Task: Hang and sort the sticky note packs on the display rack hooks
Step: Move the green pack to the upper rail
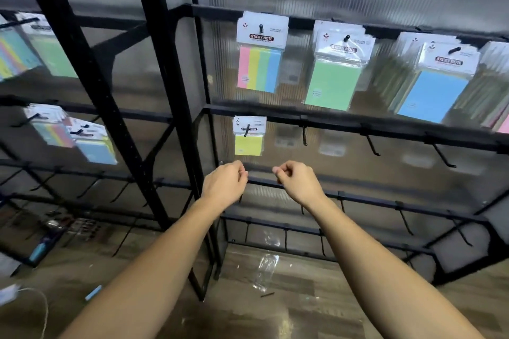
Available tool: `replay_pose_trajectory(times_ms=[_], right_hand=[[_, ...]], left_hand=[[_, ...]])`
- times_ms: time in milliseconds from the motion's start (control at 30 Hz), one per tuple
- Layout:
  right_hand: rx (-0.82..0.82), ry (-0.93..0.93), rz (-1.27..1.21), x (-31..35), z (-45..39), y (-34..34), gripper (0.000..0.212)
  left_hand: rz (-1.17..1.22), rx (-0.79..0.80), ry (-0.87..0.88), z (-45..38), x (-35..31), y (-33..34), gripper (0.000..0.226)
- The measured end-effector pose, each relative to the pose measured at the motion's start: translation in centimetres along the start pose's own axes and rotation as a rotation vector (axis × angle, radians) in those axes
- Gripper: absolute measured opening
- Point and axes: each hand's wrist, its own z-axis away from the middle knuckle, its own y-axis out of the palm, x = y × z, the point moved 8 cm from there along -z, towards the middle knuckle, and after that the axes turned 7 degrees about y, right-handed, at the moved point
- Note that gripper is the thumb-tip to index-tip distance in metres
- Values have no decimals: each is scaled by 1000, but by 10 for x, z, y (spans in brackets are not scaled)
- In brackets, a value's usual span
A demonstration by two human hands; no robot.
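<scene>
1. The left hand (224, 183) is raised in front of the rack, its grip closed into a loose fist with the fingers curled in; nothing shows in it.
2. The right hand (298, 181) is level with it and just beside it, apart, fingers likewise curled with the thumb tip against them; it holds nothing visible.
3. Just above the two hands a yellow pack (248, 136) hangs on the leftmost hook of the second rail (358, 125); the other hooks on that rail are bare.
4. On the top rail hang a striped pack (260, 53) of pink, yellow, green and blue, then a green pack (337, 69), then a blue pack (438, 82) in front of a thick stack; more packs show at the right edge.
5. The black rack frame (162, 107) stands left of the hands, and beyond it blurred packs (74, 135) hang on another section.
6. On the wooden floor (303, 297) below lies a clear plastic wrapper (265, 270).
</scene>
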Motion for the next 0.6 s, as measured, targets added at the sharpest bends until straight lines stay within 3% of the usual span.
replay_pose_trajectory(times_ms=[400, 600], right_hand=[[-7, 118, -21, 27, -61, 41, 34], [-13, 268, -128, 25, -92, 59, 64]], left_hand=[[-22, 35, 1, -33, 57, 1, 15], [-52, 59, 94, -58, 77, 0, 15]])
